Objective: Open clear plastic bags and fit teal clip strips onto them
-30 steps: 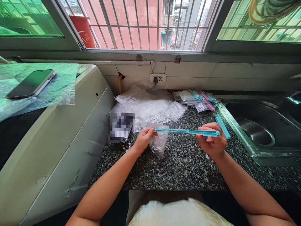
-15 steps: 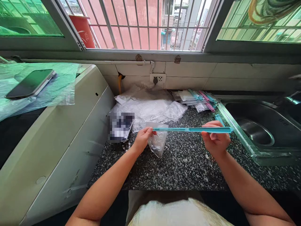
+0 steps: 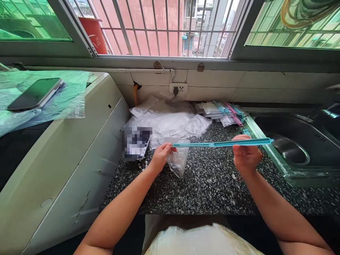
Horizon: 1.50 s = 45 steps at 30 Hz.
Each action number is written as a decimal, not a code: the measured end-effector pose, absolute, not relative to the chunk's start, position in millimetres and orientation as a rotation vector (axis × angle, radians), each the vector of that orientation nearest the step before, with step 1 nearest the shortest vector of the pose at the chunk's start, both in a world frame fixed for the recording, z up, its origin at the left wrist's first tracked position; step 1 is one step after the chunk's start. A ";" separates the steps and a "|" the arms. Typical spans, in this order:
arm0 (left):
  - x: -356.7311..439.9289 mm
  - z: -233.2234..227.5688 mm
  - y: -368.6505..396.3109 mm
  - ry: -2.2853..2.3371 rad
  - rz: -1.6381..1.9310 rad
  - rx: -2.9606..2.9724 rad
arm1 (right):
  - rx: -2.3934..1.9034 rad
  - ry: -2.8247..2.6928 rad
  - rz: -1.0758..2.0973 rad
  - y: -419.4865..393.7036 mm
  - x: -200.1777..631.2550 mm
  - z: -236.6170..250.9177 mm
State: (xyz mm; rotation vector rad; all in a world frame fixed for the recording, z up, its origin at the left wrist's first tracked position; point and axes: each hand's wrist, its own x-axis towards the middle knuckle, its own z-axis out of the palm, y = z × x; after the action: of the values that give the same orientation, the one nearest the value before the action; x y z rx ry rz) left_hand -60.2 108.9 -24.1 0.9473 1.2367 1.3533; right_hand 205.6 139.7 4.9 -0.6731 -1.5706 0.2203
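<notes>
A long teal bag sealing clip (image 3: 202, 145) is stretched out almost straight between my hands, above the speckled counter. My left hand (image 3: 160, 156) pinches its left end. Under that end is a small clear plastic bag (image 3: 178, 161); whether my left fingers also hold it I cannot tell. My right hand (image 3: 247, 156) has its fingers closed around the wider right half of the clip, whose tip sticks out past the hand over the sink's edge. Behind my right hand, another teal piece (image 3: 246, 132) lies partly hidden on the counter.
Crumpled clear plastic (image 3: 170, 118) spreads along the wall, with a blurred phone (image 3: 143, 141) at its left. Bags with teal and pink clips (image 3: 223, 110) are piled at the back right. A metal sink (image 3: 281, 122) borders the right; a white appliance (image 3: 87, 148) stands left.
My right hand has shifted slightly to the right, and the clip's right end has swung outward and up a little. My left hand has stayed nearly in place.
</notes>
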 end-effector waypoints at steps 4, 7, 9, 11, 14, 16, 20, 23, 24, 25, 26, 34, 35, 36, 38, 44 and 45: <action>-60.7 -25.6 109.8 1.208 1.371 0.896 | -0.620 -1.470 0.267 144.0 203.3 0.1; -61.1 -25.8 109.6 1.184 1.378 0.865 | -0.610 -1.436 0.290 145.6 202.2 -0.4; -61.1 -25.4 108.9 1.168 1.380 0.840 | -0.603 -1.416 0.308 145.3 201.3 1.4; -60.8 -24.6 108.0 1.152 1.377 0.803 | -0.600 -1.395 0.348 144.1 199.8 4.3; -60.2 -22.9 107.4 1.138 1.371 0.751 | -0.624 -1.352 0.440 141.2 196.6 8.6; -59.8 -21.8 107.4 1.136 1.371 0.733 | -0.628 -1.316 0.506 139.5 194.8 10.3; -59.3 -19.9 107.8 1.124 1.376 0.705 | -0.606 -1.285 0.583 138.2 193.8 10.4; -59.0 -19.0 107.7 1.122 1.376 0.688 | -0.602 -1.276 0.613 138.3 194.2 9.4; -58.9 -18.8 107.6 1.123 1.375 0.687 | -0.606 -1.273 0.623 138.3 194.4 9.0; -58.9 -18.6 107.5 1.125 1.375 0.687 | -0.614 -1.270 0.634 138.3 194.5 8.6; -58.8 -18.4 107.4 1.127 1.373 0.688 | -0.624 -1.266 0.645 138.3 194.7 8.3; -60.1 -20.8 107.6 1.169 1.347 0.765 | -0.716 -1.305 0.586 139.3 196.2 6.6; -60.3 -21.5 107.8 1.180 1.345 0.784 | -0.717 -1.310 0.569 139.3 196.2 6.7; -60.6 -22.1 107.9 1.187 1.347 0.801 | -0.714 -1.317 0.555 139.2 196.3 6.8; -61.0 -22.8 108.1 1.192 1.355 0.830 | -0.702 -1.333 0.538 139.2 196.5 7.2; -61.2 -20.9 108.2 1.217 1.357 0.905 | -0.640 -1.394 0.466 142.2 199.3 3.9; -61.0 -20.6 108.2 1.223 1.357 0.908 | -0.628 -1.409 0.444 142.9 199.9 2.5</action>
State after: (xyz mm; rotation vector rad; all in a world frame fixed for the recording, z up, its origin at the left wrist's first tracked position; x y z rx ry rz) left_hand -61.0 108.2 -20.6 0.9082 1.2235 1.3573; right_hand 199.9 142.9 2.5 -0.6279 -1.4088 0.4441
